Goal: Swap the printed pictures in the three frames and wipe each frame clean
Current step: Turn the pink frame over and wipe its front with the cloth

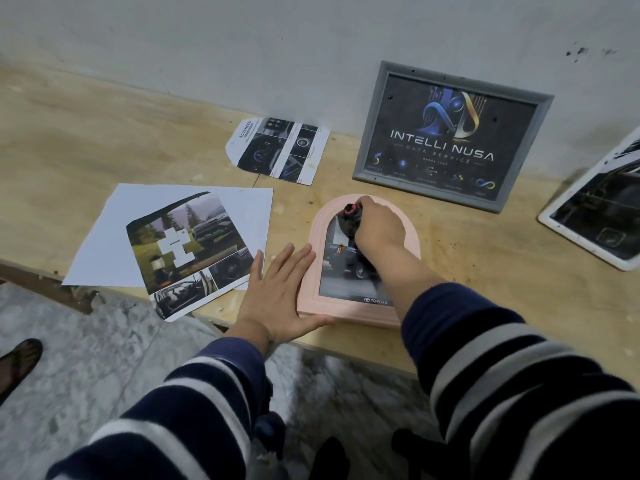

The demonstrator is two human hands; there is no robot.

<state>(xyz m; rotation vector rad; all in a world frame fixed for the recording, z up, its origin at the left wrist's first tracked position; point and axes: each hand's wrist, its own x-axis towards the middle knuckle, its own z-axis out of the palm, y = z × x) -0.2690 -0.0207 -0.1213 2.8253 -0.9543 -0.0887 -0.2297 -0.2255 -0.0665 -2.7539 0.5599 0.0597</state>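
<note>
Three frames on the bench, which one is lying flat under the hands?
The pink arched frame. It lies flat; the left hand steadies it. The grey frame and white frame lean against the wall.

Three frames: one pink arched frame (360, 308), one grey frame (377, 133), one white frame (585, 242). Two loose prints: large print (173, 237), small print (277, 148). Two hands: left hand (277, 289), right hand (379, 225).

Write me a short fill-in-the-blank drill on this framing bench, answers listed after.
1. The left hand lies flat against the ____ arched frame.
2. The right hand holds a dark ____ on the arched frame's glass.
3. The grey frame leans against the ____.
4. The print in the grey frame reads INTELLI ____.

Missing words: pink; cloth; wall; NUSA
</note>
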